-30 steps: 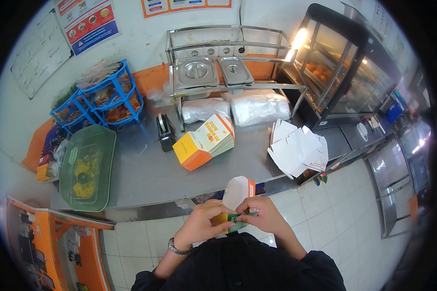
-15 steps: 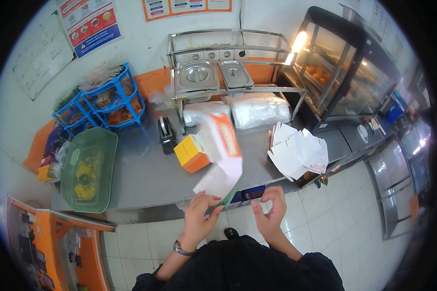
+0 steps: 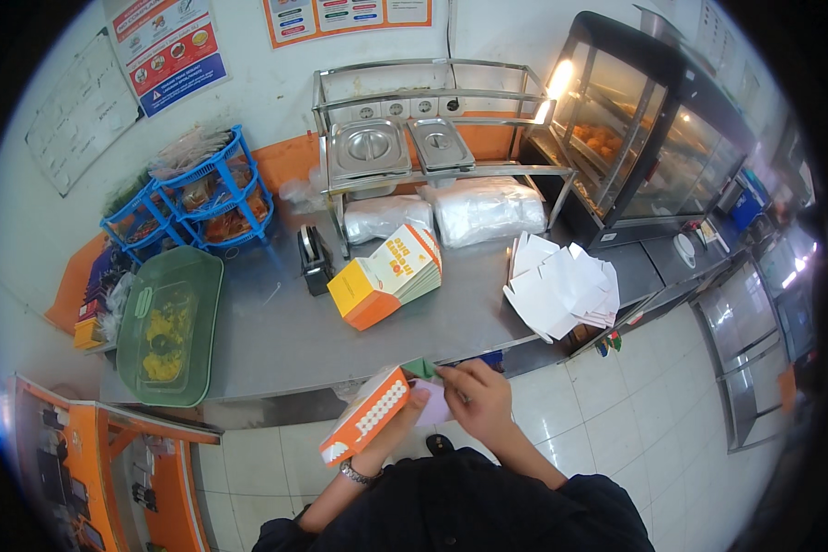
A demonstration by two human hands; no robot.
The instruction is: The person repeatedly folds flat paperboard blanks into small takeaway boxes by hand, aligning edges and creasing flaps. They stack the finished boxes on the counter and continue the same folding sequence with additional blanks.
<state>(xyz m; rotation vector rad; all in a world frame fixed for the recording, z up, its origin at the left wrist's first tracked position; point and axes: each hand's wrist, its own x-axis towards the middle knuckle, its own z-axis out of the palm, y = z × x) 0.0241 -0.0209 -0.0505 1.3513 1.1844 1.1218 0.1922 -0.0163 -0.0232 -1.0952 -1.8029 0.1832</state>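
A partly folded cardboard food carton (image 3: 363, 419), orange and white outside, is in my left hand (image 3: 394, 440) just in front of the counter's near edge. My left fingers are closed round its side, with the thumb pointing up. At the carton's far end, my right hand (image 3: 478, 397) pinches a green flap (image 3: 420, 368) between thumb and fingers. A pale inner panel shows between the two hands. On the counter beyond lies a stack of flat printed cartons (image 3: 391, 276) in yellow, orange and white. Further right sits a loose pile of white cartons (image 3: 561, 287).
Behind the stack stands a black tape dispenser (image 3: 315, 262). A green tub (image 3: 207, 322) with yellow contents and a blue tiered rack (image 3: 235, 189) are left. Steel pans (image 3: 370, 147) sit on a metal rack above plastic bag bundles (image 3: 488, 210). A lit food cabinet (image 3: 649, 138) is right.
The carton has swung down from over the counter toward me and tilted left, uncovering the carton stack. My right hand has moved left and taken hold of its flap.
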